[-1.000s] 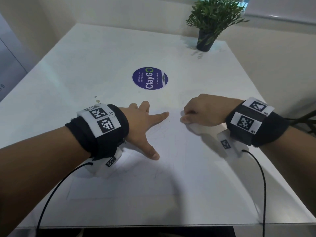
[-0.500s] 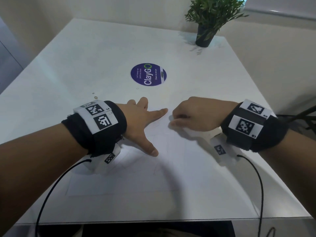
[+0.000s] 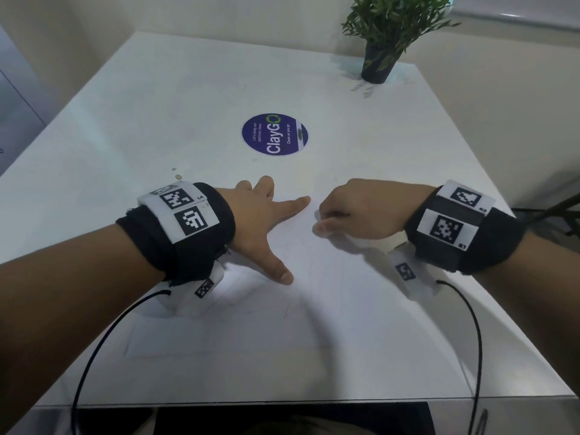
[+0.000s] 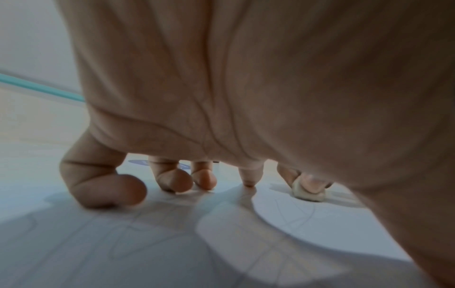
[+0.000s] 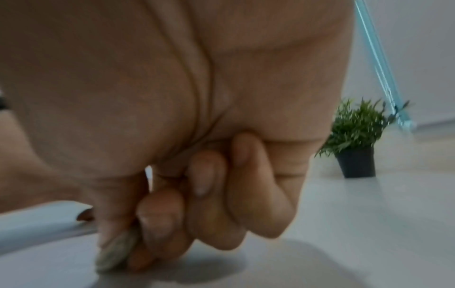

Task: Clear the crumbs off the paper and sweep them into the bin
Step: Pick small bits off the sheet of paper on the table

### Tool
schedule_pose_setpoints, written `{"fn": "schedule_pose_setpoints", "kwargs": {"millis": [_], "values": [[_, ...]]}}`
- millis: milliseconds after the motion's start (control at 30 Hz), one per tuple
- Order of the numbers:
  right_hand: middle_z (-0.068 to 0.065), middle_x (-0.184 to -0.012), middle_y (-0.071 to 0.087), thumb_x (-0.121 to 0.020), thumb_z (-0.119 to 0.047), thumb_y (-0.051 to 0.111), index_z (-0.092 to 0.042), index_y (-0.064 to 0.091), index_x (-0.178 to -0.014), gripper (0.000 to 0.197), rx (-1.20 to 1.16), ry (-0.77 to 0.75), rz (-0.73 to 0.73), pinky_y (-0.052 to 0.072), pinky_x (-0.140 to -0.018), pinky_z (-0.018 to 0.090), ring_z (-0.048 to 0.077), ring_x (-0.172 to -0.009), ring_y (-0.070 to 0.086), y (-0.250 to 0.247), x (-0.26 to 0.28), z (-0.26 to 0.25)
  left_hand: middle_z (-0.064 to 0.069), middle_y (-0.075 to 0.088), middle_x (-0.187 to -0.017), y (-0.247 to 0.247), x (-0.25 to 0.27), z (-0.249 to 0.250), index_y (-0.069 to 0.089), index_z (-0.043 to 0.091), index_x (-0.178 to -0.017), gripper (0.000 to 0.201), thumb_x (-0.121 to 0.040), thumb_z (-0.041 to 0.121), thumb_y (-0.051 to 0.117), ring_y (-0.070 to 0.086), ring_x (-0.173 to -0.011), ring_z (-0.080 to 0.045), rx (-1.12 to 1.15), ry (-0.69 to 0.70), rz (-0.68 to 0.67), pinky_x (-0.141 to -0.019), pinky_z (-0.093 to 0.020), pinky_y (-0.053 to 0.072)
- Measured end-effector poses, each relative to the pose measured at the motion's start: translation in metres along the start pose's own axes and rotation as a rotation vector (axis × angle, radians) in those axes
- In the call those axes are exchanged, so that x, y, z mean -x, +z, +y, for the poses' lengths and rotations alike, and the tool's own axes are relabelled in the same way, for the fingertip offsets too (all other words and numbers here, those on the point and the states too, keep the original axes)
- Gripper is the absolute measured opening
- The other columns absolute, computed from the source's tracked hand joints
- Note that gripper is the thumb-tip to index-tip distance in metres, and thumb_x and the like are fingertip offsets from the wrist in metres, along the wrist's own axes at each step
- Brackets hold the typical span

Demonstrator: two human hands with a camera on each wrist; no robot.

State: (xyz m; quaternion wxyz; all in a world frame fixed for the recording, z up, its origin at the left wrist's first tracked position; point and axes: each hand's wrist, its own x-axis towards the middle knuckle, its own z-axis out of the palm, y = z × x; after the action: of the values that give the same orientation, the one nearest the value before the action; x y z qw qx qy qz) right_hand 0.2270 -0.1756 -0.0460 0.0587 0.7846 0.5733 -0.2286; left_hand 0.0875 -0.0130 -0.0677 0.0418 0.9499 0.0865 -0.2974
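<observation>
A white sheet of paper (image 3: 282, 324) with faint pencil lines lies on the white table (image 3: 157, 105). My left hand (image 3: 266, 227) is spread flat on the sheet's far left part, fingers straight and fingertips (image 4: 172, 181) pressing down. My right hand (image 3: 326, 221) is curled just right of the left index finger. It pinches a small pale eraser-like lump (image 5: 115, 253) between thumb and fingers, and the lump (image 4: 309, 193) touches the paper. A few small crumbs (image 3: 178, 176) lie on the table beyond my left wrist. No bin is in view.
A round purple ClayGo sticker (image 3: 274, 135) sits on the table beyond the hands. A potted green plant (image 3: 379, 36) stands at the far right corner by the wall. The table's near edge (image 3: 282, 400) runs just below the paper.
My right hand has slid left across the paper with the lump, closing in on the left index finger. The left hand has stayed spread in place.
</observation>
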Motion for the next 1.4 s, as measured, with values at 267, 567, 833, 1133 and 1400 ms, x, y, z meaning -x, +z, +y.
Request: {"fn": "schedule_pose_setpoints", "kwargs": {"millis": [267, 567, 833, 1133, 1400], "values": [[0.0, -0.073, 0.062, -0.102, -0.047, 0.052, -0.016, 0.059, -0.075, 0.041, 0.018, 0.029, 0.093, 0.043, -0.064, 0.033, 0.019, -0.07, 0.054, -0.003, -0.004, 0.014, 0.003, 0.018, -0.115, 0.0, -0.001, 0.0, -0.021, 0.06, -0.145, 0.136, -0.042, 0.099, 0.059, 0.027, -0.106, -0.023, -0.008, 0.001, -0.003, -0.094, -0.052, 0.048], [0.0, -0.071, 0.06, -0.1, -0.047, 0.052, -0.016, 0.057, -0.071, 0.043, 0.056, 0.122, 0.071, 0.048, -0.071, 0.039, 0.023, -0.073, 0.056, -0.013, -0.016, 0.019, 0.005, 0.014, -0.112, 0.001, 0.0, 0.0, -0.022, 0.06, -0.145, 0.137, -0.043, 0.099, 0.06, 0.023, -0.105, -0.021, 0.0, -0.007, 0.004, -0.097, -0.053, 0.047], [-0.001, -0.076, 0.064, -0.101, -0.047, 0.051, -0.019, 0.061, -0.074, 0.04, 0.016, 0.076, 0.023, 0.047, -0.072, 0.036, 0.016, -0.074, 0.058, -0.004, -0.012, 0.007, 0.004, 0.014, -0.112, 0.001, -0.001, 0.0, -0.023, 0.061, -0.144, 0.135, -0.044, 0.097, 0.061, 0.023, -0.105, -0.021, 0.003, -0.014, -0.008, -0.097, -0.053, 0.047], [0.024, -0.091, 0.071, -0.108, -0.031, 0.047, -0.004, 0.06, -0.1, 0.031, -1.195, 0.11, -0.12, 0.06, -0.07, 0.036, 0.03, -0.077, 0.071, -0.001, -0.011, -0.018, 0.003, 0.029, -0.112, -0.001, 0.003, 0.001, -0.008, 0.049, -0.145, 0.135, -0.041, 0.098, 0.062, 0.036, -0.107, -0.023, 0.031, 0.001, 0.028, -0.092, -0.049, 0.051], [0.018, -0.093, 0.068, -0.108, -0.026, 0.044, -0.013, 0.052, -0.075, 0.037, -1.918, 0.283, 0.637, 0.06, -0.09, 0.038, 0.031, -0.088, 0.073, 0.0, -0.011, 0.025, 0.005, 0.025, -0.115, 0.003, 0.006, 0.0, -0.03, 0.034, -0.15, 0.158, -0.037, 0.1, 0.058, 0.033, -0.106, -0.021, 0.067, -0.014, 0.083, -0.093, -0.05, 0.05]]}}
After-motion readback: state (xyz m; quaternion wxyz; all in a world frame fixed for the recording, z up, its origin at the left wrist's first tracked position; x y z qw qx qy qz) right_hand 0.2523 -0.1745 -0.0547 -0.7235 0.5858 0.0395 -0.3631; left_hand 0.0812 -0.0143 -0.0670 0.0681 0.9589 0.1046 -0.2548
